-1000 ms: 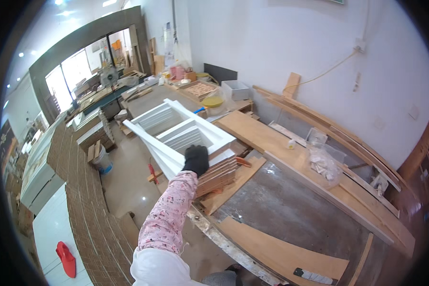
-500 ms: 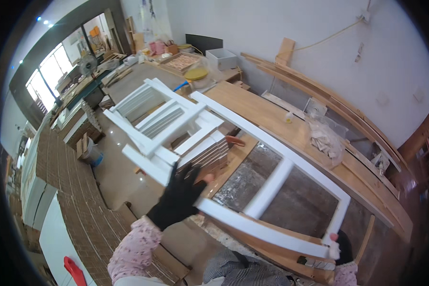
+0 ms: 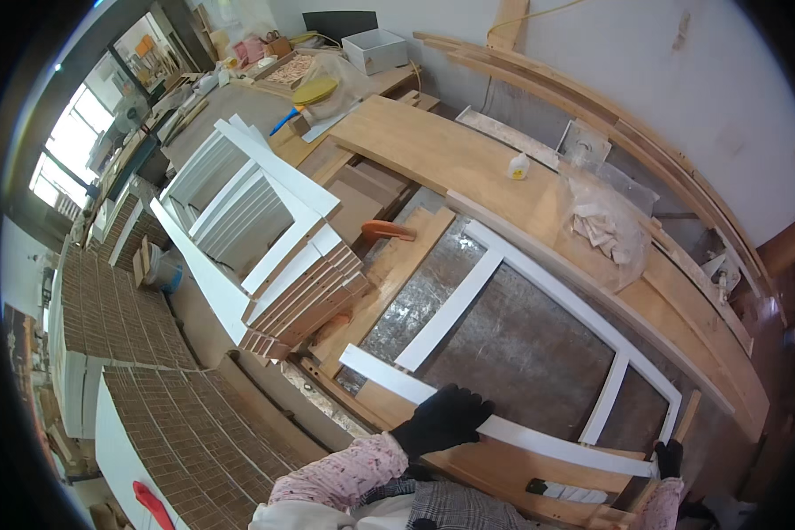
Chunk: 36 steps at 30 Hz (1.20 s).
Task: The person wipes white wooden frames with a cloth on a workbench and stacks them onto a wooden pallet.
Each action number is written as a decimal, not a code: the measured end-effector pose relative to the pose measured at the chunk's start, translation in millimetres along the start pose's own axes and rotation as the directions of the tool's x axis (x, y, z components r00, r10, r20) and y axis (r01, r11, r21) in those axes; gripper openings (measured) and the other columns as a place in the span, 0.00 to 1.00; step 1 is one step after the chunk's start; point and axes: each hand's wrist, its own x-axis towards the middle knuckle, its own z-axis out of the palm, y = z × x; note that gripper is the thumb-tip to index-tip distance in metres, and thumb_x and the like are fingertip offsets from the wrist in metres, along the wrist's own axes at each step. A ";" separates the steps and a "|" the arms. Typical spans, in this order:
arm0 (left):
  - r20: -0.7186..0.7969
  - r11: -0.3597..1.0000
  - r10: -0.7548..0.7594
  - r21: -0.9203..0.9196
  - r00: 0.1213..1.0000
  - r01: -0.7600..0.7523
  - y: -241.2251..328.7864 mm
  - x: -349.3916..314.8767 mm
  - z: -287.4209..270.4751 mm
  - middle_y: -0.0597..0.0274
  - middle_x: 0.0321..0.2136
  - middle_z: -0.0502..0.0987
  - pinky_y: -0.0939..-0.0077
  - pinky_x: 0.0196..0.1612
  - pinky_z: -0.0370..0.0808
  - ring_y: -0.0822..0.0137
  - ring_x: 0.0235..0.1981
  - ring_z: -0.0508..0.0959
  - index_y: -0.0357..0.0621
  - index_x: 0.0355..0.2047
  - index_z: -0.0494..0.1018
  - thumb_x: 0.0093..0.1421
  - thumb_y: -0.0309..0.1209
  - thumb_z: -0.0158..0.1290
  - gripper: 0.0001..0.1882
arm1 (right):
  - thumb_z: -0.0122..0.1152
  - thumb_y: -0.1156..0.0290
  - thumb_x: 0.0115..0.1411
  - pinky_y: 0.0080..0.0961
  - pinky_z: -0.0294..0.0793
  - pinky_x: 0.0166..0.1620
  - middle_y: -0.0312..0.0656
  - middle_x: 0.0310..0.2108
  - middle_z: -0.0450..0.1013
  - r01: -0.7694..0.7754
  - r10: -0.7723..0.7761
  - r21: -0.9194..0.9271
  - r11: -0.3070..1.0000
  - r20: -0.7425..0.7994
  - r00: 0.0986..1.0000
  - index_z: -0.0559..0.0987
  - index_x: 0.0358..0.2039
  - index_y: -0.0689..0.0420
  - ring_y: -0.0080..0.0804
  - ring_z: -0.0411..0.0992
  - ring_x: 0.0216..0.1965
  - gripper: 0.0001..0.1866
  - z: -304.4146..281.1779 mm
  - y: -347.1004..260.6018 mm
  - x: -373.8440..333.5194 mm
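A white wooden frame point(image 3: 495, 274) with two cross bars lies flat on the grey workbench in front of me. My left hand point(image 3: 443, 419), in a black glove, presses on the frame's near rail. My right hand point(image 3: 669, 458), also gloved in black, grips the same rail at its right corner. To the left, a stack of similar white frames point(image 3: 256, 221) rests tilted on the bench, apart from both hands.
A wide wooden board point(image 3: 442, 155) lies behind the frame, with a small white glue bottle point(image 3: 518, 166) on it. A clear bag of wood pieces point(image 3: 602, 225) sits at right. An orange-handled tool point(image 3: 385, 231) lies beside the stack. Long curved wooden strips point(image 3: 645, 141) lean along the wall.
The white frame, lifted off the stack a second ago, has come down flat onto the bench. Both hands have slid to its near rail, and the view has tilted down toward the bench.
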 end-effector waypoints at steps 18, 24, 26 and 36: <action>0.098 0.978 -0.205 -0.030 0.974 0.209 -21.8 21.8 57.3 0.61 0.35 0.73 0.59 0.47 0.67 0.57 0.43 0.73 0.48 0.36 0.76 0.57 0.49 0.58 0.18 | 0.71 0.48 0.51 0.44 0.73 0.43 0.51 0.35 0.77 0.017 -0.044 -0.262 0.965 -0.097 0.994 0.77 0.39 0.60 0.53 0.76 0.40 0.28 24.4 -17.1 61.0; -0.050 0.950 -0.300 -0.106 0.953 0.294 -13.3 14.2 58.9 0.51 0.36 0.78 0.54 0.44 0.71 0.50 0.41 0.77 0.42 0.37 0.79 0.53 0.44 0.62 0.19 | 0.66 0.53 0.56 0.46 0.72 0.41 0.54 0.33 0.76 0.099 -0.112 -0.224 0.970 -0.043 0.993 0.78 0.33 0.62 0.54 0.76 0.38 0.22 29.6 5.0 76.1; -0.261 0.970 -0.241 -0.106 0.935 0.220 -5.5 1.2 68.6 0.49 0.41 0.77 0.52 0.49 0.70 0.49 0.44 0.75 0.40 0.43 0.79 0.54 0.43 0.62 0.22 | 0.65 0.55 0.57 0.48 0.71 0.39 0.55 0.31 0.76 0.170 -0.156 -0.203 0.964 0.084 0.984 0.77 0.31 0.63 0.55 0.75 0.36 0.20 27.7 5.7 85.3; -0.210 0.994 -0.108 -0.050 0.972 0.099 -3.2 15.1 76.0 0.54 0.44 0.76 0.50 0.61 0.65 0.53 0.50 0.74 0.42 0.47 0.74 0.52 0.40 0.64 0.25 | 0.60 0.60 0.65 0.45 0.67 0.35 0.53 0.27 0.70 0.235 -0.222 -0.106 0.966 0.123 0.967 0.72 0.29 0.65 0.50 0.68 0.30 0.19 31.8 32.0 98.7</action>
